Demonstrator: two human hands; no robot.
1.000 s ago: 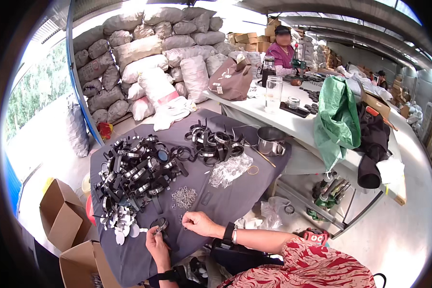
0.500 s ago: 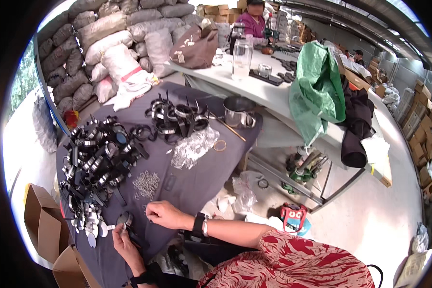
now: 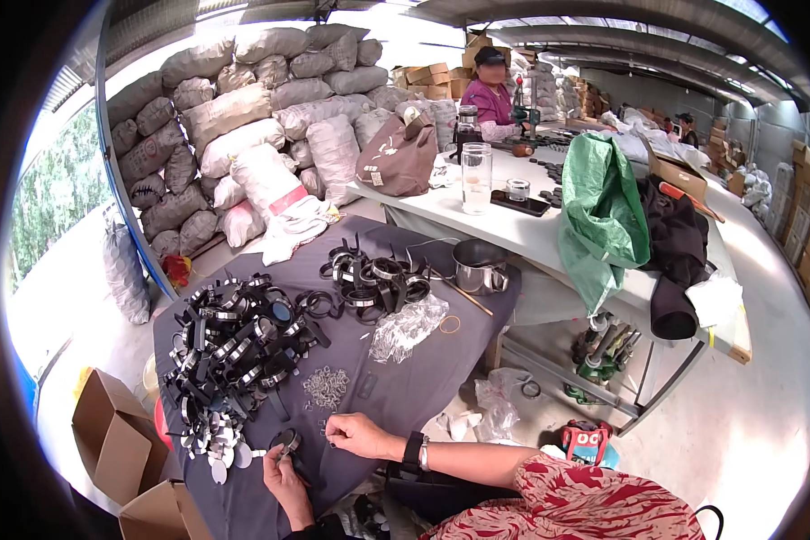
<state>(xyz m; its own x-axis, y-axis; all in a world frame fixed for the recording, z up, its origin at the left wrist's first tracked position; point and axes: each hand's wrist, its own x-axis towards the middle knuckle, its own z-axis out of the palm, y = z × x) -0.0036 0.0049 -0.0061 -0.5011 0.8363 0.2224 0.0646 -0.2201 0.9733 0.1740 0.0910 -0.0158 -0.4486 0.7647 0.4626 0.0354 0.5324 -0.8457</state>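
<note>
My left hand (image 3: 285, 483) grips a black round-headed piece with a strap (image 3: 288, 441), thumb and fingers around its edge, at the near side of the dark cloth. Close to its right, my right hand (image 3: 362, 436) is held palm down with the fingertips pinched; whatever is between them is too small to make out. Just beyond that hand lies a pile of tiny metal clips (image 3: 326, 387). Flat silver discs (image 3: 220, 445) are heaped left of my left hand, below a big pile of black strapped rings (image 3: 234, 337).
More black rings (image 3: 373, 281), a clear bag of small silver pieces (image 3: 409, 331) and a metal mug (image 3: 480, 267) lie farther back. Beyond stands a white table (image 3: 522, 232) with a green sack (image 3: 598, 216); a person (image 3: 488, 99) works behind it. Cardboard boxes (image 3: 117, 436) stand lower left.
The view has tilted up, so everything sits lower and farther right in the picture. Both hands keep nearly the same places over the cloth, the left still on the black piece.
</note>
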